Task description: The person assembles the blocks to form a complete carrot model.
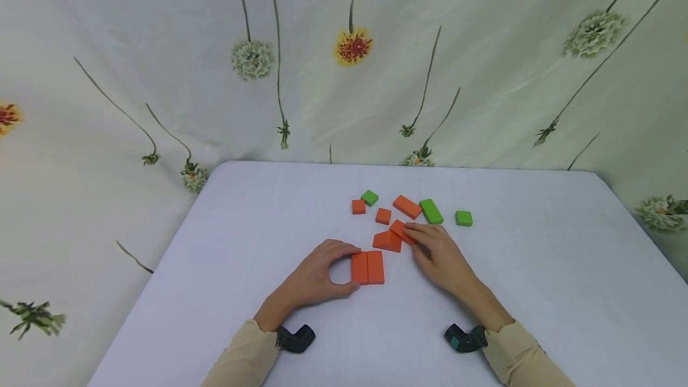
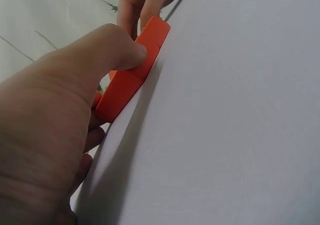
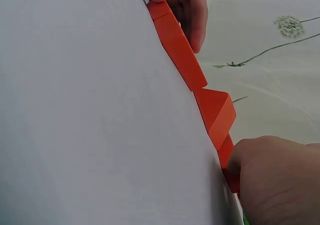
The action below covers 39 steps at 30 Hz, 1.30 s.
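Note:
Two orange rectangular blocks lie side by side on the table in the head view. My left hand [image 1: 322, 273] pinches the left orange block [image 1: 359, 269] between thumb and fingers at its near and far ends. The right orange block [image 1: 376, 267] sits flush against it. Further right, my right hand [image 1: 442, 258] grips another orange block [image 1: 399, 230], partly covered by the fingers. An orange wedge-shaped block [image 1: 387, 242] lies just left of that one; its sloped face shows in the right wrist view. In the left wrist view, the thumb [image 2: 131, 56] presses the orange side.
Behind the hands lie small orange blocks [image 1: 358, 206], a longer orange block [image 1: 407, 206] and green blocks [image 1: 431, 211]. One green block [image 1: 464, 218] stands apart at the right. A white cloth covers the table [image 1: 258, 214]; a flower-printed curtain [image 1: 312, 106] hangs behind it.

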Available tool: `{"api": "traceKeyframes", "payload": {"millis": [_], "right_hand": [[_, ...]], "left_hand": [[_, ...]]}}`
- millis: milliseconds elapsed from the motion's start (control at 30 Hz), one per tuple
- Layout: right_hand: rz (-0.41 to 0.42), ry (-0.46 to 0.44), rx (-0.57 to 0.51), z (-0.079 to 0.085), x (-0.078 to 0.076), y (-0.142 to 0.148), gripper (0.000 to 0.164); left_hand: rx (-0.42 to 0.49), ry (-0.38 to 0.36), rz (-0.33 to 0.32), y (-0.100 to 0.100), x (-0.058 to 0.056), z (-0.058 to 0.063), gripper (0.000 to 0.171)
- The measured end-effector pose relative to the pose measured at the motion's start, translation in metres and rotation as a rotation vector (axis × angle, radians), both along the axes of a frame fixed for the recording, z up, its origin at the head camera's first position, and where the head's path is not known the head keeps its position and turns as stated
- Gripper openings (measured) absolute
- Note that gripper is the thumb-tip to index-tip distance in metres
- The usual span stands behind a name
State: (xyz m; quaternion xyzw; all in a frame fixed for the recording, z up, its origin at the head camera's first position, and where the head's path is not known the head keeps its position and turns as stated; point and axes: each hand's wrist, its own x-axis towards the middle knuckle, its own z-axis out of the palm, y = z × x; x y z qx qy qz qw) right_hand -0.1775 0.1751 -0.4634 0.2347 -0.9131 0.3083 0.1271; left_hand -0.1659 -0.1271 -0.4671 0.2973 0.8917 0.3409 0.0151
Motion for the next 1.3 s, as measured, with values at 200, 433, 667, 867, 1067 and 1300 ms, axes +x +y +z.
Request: {"api": "traceKeyframes", "payload": {"millis": [200, 433, 667, 867, 1067, 1300], "right_hand": [[-0.023, 0.051, -0.009, -0.0027, -0.0013, -0.0005, 0.039], [-0.032, 0.056, -0.023, -0.0069, -0.0029, -0.0001, 0.036], [-0.034, -0.042, -0.038, -0.0055, -0.002, 0.0, 0.035], [-0.029, -0.073, -0.042, -0.0056, -0.0024, 0.0006, 0.048], [-0.043, -0.106, -0.044, -0.0042, -0.0034, -0.0001, 0.07], [-0.083, -0.124, -0.089, -0.0018, -0.0019, 0.0007, 0.073]], "left_hand": [[-0.006, -0.013, 0.008, 0.0, 0.0003, 0.0007, 0.058], [-0.014, -0.011, 0.009, 0.0001, 0.0019, 0.0021, 0.058], [-0.01, -0.017, 0.011, -0.0002, 0.0009, 0.0015, 0.058], [-0.003, -0.007, 0.004, -0.0002, 0.0004, 0.0002, 0.058], [-0.007, -0.007, 0.005, -0.0005, 0.0012, 0.0016, 0.057], [0.007, 0.017, -0.004, -0.0003, 0.0015, 0.001, 0.057]]}}
